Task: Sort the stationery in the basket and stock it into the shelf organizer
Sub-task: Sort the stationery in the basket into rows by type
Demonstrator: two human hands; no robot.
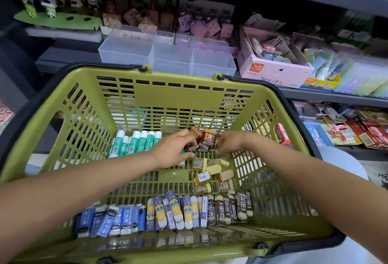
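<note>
Fingers (190,154) of left hand (172,150) curling around brown boxes (202,139), seemingly gripping; reaching inside green basket (84,100), right hand (228,143) hovering loosely beside, holding nothing; clear organizer (168,53) waiting straight ahead.

left arm: bare from the near edge of the view to the wrist, no sleeve showing
right arm: bare likewise, no sleeve showing
left hand (175,151): bare, no glove, no ring or watch to be seen
right hand (230,143): bare, no glove, wrist plain
clothing (344,163): pale grey-blue cloth beside the right forearm; which garment cannot be told
</note>
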